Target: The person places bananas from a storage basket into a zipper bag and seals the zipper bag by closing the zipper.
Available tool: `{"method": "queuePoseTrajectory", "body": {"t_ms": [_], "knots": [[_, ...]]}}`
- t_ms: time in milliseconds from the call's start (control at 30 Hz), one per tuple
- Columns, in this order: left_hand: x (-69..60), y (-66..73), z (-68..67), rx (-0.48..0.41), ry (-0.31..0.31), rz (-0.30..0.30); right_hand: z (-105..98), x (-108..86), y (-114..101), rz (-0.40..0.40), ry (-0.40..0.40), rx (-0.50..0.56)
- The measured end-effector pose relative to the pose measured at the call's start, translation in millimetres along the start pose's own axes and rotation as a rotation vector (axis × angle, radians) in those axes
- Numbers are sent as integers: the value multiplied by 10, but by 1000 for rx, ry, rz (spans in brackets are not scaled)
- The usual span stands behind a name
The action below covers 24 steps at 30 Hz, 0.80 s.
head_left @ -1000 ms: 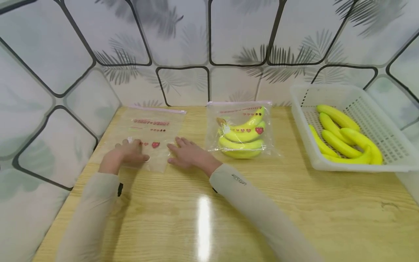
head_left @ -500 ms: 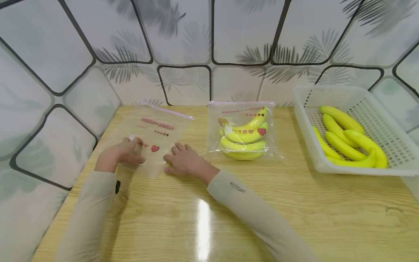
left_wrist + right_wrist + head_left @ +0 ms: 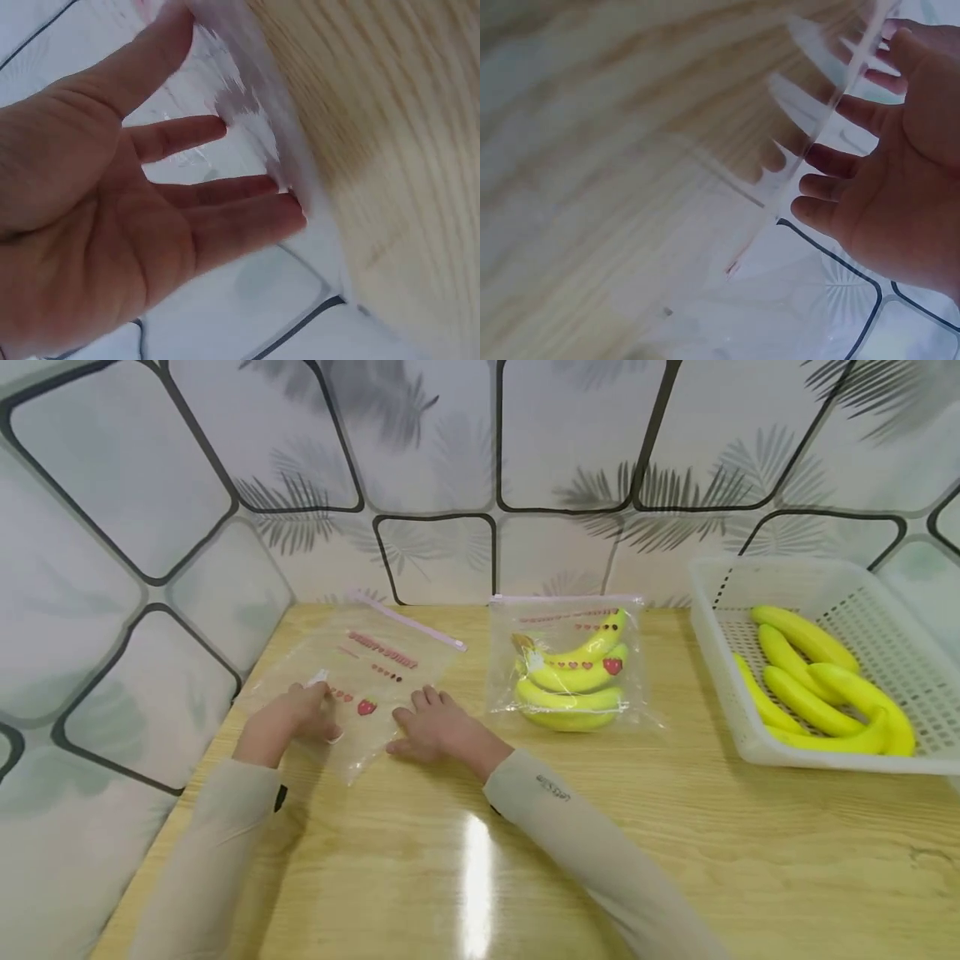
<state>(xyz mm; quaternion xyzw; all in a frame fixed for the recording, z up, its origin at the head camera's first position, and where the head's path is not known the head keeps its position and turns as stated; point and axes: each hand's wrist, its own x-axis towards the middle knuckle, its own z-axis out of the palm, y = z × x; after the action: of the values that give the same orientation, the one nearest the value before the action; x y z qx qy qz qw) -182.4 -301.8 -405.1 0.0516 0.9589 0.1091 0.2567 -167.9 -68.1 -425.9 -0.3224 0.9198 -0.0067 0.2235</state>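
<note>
A clear zip bag [image 3: 345, 664] with red strawberry print and a pink slider top lies flat and slanted at the left of the table. My left hand [image 3: 294, 720] rests on its left part, thumb and fingers spread apart; in the left wrist view the left hand's fingertips [image 3: 225, 126] touch film. At the bag's lower right edge is my right hand [image 3: 438, 728], palm down with relaxed fingers. The right wrist view has the right hand [image 3: 889, 161] with fingers extended at the tabletop, holding nothing visible.
Right of the hands lies a second zip bag [image 3: 501, 652], with several yellow bananas [image 3: 573, 700] inside. A white slotted basket [image 3: 714, 664] at the far right holds several more bananas [image 3: 810, 703]. A patterned wall [image 3: 555, 556] borders the wooden table [image 3: 600, 827].
The bag under my hands has turned clockwise, its slider end swinging toward me and rightward. My left hand stays on it; the right hand's fingers have drawn in slightly. The view has shifted left.
</note>
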Motion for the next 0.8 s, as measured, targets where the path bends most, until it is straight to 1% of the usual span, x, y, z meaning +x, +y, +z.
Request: {"method": "queuePoseTrajectory", "body": {"t_ms": [67,133,267,400,533,633,700,800], "knots": [[-6,25,0,-2,-24,-13,26,-17,6,-18,6,-8],[3,33,-3,9,-40,-9,52,-38,-4,-47,16,-20],[60,72,10,35,-40,-24,91,-92,-38,-100,36,-53],[105,95,34,56,-23,-24,98,-129,-54,-91,33,-32],[113,94,34,27,-9,-6,95,-140,-14,-35,-3,18],[110,92,30,1,-3,5,97,-138,38,1,-23,33],[116,90,26,-11,0,14,99,-138,64,7,-26,30],[134,90,-7,0,1,27,91,-149,67,-13,-27,11]]}}
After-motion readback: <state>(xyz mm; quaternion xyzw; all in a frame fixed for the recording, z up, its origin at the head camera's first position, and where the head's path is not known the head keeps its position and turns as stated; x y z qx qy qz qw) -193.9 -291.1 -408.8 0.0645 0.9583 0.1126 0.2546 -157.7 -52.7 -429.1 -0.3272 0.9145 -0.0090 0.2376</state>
